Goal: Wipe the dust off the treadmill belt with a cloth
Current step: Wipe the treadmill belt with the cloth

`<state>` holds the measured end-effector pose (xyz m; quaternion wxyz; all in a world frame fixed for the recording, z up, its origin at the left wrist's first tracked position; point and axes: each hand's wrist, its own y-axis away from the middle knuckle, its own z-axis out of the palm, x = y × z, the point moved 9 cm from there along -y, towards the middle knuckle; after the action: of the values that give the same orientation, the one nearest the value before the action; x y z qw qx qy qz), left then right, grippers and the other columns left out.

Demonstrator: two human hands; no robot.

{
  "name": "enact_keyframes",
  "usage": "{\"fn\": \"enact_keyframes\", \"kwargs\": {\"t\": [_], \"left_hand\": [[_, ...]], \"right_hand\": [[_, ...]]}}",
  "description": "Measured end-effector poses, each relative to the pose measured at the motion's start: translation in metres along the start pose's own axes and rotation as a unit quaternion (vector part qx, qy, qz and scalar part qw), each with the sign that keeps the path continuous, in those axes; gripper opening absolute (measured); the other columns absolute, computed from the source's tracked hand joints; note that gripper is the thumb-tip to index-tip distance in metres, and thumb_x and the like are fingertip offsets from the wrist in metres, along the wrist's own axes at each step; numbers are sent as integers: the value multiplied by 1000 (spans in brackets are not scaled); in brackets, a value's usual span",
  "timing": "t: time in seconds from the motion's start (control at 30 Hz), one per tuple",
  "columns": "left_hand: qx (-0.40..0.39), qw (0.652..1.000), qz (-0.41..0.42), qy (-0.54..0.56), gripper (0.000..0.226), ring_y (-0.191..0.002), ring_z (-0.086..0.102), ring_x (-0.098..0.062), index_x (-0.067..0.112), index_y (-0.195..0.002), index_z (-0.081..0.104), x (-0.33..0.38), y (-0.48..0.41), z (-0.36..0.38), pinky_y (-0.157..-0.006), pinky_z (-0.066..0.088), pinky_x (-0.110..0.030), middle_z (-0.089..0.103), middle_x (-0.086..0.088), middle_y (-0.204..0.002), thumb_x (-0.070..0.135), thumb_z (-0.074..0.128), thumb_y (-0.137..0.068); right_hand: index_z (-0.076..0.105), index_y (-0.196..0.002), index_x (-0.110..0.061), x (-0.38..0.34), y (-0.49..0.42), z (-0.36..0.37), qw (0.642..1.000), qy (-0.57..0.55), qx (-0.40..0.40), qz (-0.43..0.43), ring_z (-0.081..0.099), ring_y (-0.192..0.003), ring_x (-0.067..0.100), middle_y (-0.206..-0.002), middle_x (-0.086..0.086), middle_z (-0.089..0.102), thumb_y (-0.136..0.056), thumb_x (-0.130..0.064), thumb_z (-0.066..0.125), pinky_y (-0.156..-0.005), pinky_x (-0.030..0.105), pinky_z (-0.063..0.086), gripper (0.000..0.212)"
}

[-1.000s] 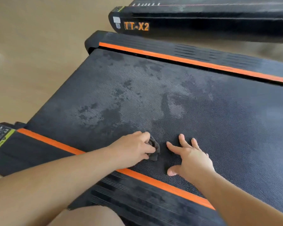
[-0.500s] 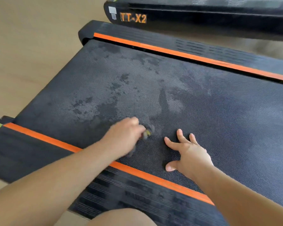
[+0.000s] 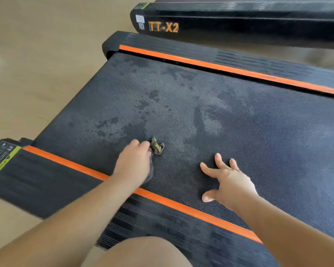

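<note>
Cloth (image 3: 157,147), seemingly gripped, pokes from left hand (image 3: 135,164); right hand (image 3: 231,180) nearby.

Most of the cloth (image 3: 158,147) is tucked under the left hand (image 3: 135,164). Only a crumpled dark end pokes out past the knuckles, and the hand itself is smeared with blur. The treadmill belt (image 3: 239,122) runs off the right edge of the frame. At lower left, the warning sticker (image 3: 0,160) carries print too small and soft to read. The second treadmill (image 3: 239,18) along the top is cut by the top and right edges. A knee (image 3: 143,253) is cropped at the bottom.
</note>
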<state>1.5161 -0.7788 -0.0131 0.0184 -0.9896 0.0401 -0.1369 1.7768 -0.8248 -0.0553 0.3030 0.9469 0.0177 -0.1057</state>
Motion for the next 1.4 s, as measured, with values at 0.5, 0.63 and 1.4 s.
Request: {"fn": "enact_keyframes", "kwargs": {"t": [0.5,0.63,1.4], "left_hand": [[-13,999,20,27,8,-87,57,-35,15,-95,63,38,20,12,-71,45,-45,52,-8,-97,20,58,-91],[-104,980,158,60,12,-93,53,-29,19,-97,58,74,50,21,-75,49,-47,46,-2,-97,29,51,-96],[-198,975,106,-3,8,-83,50,-28,14,-96,54,66,-41,36,-69,39,-36,46,-3,-92,21,52,-99]], "right_hand": [[13,-150,-69,1,-2,2,1000,11,-3,2,-11,-159,29,-170,-19,-14,-74,-61,82,-118,66,29,103],[10,-150,-69,1,-2,2,1000,14,-8,3,-13,-159,29,-170,-18,-17,-75,-61,81,-118,68,27,104],[4,-157,-55,-5,3,-7,996,86,-24,-21,-4,-156,40,-171,-3,-11,-79,-69,73,-114,65,33,105]]}}
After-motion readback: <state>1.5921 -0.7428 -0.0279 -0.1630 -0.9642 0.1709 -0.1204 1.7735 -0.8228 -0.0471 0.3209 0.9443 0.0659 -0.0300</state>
